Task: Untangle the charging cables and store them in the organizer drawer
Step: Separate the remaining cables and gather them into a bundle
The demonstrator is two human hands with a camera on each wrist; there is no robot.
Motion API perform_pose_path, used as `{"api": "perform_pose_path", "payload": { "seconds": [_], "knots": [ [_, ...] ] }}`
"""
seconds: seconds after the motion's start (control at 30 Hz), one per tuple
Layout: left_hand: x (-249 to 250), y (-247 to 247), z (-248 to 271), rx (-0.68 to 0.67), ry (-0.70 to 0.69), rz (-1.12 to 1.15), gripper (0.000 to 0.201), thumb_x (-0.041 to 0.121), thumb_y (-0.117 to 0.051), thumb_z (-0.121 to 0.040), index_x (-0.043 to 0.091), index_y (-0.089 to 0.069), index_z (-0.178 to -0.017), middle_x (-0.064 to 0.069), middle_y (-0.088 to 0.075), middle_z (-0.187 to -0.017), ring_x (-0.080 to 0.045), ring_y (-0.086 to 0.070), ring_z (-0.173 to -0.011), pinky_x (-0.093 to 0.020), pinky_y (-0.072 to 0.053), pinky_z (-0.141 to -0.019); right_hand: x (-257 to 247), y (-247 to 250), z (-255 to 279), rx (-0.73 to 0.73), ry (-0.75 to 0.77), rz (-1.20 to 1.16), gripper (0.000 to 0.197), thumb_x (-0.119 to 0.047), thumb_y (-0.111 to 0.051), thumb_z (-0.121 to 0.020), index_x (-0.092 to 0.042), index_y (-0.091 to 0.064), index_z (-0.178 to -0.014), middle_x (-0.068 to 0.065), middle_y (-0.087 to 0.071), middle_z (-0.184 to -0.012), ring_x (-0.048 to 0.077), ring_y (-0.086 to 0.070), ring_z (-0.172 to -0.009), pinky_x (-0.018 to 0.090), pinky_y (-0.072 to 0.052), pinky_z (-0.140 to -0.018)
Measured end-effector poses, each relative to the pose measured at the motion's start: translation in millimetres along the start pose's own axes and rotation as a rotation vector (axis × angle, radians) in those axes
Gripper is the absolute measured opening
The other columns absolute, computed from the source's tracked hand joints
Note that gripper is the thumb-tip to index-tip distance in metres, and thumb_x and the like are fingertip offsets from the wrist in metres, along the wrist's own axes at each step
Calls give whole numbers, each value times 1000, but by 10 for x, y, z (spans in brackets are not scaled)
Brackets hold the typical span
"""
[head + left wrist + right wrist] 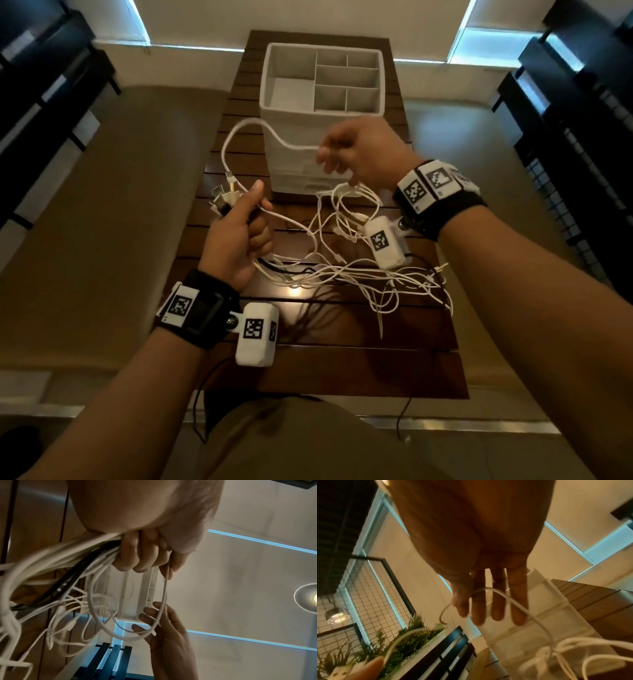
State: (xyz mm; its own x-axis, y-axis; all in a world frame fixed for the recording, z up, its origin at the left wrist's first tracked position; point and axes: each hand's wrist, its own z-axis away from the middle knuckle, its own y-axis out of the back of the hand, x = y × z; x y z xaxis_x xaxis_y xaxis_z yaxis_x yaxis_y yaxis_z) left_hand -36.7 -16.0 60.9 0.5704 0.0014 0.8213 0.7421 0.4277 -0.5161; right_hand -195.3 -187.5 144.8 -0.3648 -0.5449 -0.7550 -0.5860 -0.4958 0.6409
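My left hand [236, 233] grips a bundle of white cables and one black cable just below their USB plugs [221, 200], held above the wooden table [376, 359]. One white cable [239, 128] arcs from that bundle over to my right hand [356, 154], which pinches it between thumb and fingers in front of the white organizer [263, 89]. In the right wrist view the white cable [518, 604] crosses my nearly straight fingers [518, 599]. The rest of the cable tangle [346, 274] lies spread on the table. The organizer's front drawers [308, 174] look closed.
The organizer's divided top compartments [346, 73] hold nothing I can see. The narrow table has floor on both sides. Dark furniture [44, 85] stands at the far left and far right. A potted plant [412, 635] and a wire grid panel [368, 588] appear in the right wrist view.
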Motion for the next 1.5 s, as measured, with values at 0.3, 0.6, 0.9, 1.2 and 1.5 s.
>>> {"api": "perform_pose_path", "payload": {
  "seconds": [0.3,0.6,0.9,1.2,1.5],
  "knots": [
    [-142,53,-106,214,71,-134,27,35,-69,-99,9,-66,-93,8,-23,-47,-6,-19,-35,-19,-17,-37,75,-1,-28,132,186,96,16,-15,-62,-100,-11,-77,-100,-2,-73,-77,8,-69,-69,34,-59,-68],
    [-117,144,-133,548,-51,-31,36,27,-80,-90,24,-48,-73,7,-29,-49,-8,-24,-39,-19,-20,-38,130,150,58,401,23,-115,15,-18,-62,-102,-17,-76,-103,3,-67,-73,21,-67,-63,33,-57,-53],
    [-76,-360,-84,44,-367,-585,8,11,-73,-97,4,-75,-101,7,-75,-70,4,-61,-66,-20,-46,-65,-315,-107,90,-21,194,-46,19,-24,-62,-104,-12,-74,-110,2,-72,-76,15,-73,-67,29,-62,-65],
    [-34,-299,-216,169,-279,-432,30,35,-80,-89,9,-80,-102,1,-64,-74,-15,-55,-65,-30,-47,-64,123,-176,74,11,37,-170,29,-8,-55,-101,-16,-68,-125,8,-65,-90,18,-64,-75,39,-58,-61],
    [156,-239,-102,-187,-135,-93,32,33,-54,-104,10,-71,-120,8,-23,-53,-7,-16,-44,-26,-14,-44,780,-937,137,-202,-73,191,15,-35,-70,-96,-23,-78,-96,-12,-65,-70,5,-60,-65,27,-43,-66]
  ]
}}
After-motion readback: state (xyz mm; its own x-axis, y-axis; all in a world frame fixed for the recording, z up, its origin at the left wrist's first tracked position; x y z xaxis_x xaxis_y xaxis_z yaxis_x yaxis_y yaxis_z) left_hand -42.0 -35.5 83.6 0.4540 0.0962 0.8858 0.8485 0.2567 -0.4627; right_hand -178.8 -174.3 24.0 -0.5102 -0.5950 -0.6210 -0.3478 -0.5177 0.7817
